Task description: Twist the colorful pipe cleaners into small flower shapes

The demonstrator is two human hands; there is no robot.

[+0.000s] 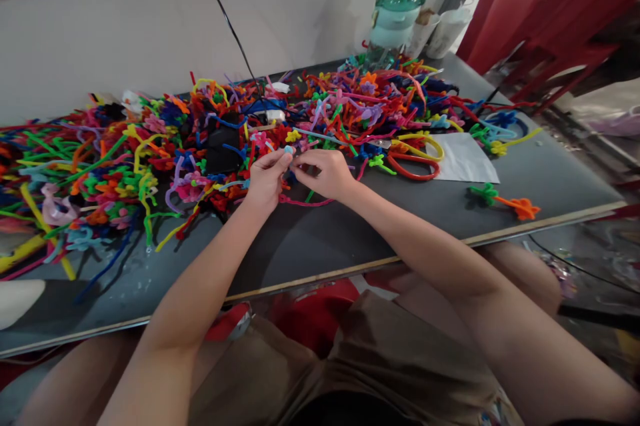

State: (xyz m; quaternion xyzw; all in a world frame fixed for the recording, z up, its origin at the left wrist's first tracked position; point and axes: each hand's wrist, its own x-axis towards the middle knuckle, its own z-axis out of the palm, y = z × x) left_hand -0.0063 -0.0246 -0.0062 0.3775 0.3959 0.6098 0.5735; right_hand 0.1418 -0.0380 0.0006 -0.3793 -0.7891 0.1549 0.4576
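My left hand (269, 176) is closed, thumb against fingers, on a small light-blue pipe-cleaner piece (289, 149) that pokes out above the thumb tip. Right beside it, my right hand (325, 171) is pinched with its fingertips close to that piece; whatever lies between them is too small to make out. Both hands are held over the dark table (320, 239), in front of a heap of colourful pipe cleaners (345, 103). A pink pipe cleaner (313, 203) curves just below my hands.
Red-handled scissors (413, 167) and a white sheet (467, 158) lie to the right. Near the front edge is an orange pipe-cleaner flower (523, 208). A green-lidded bottle (395, 16) and paper cups (449, 31) stand behind. A black cable (223, 9) hangs down the wall.
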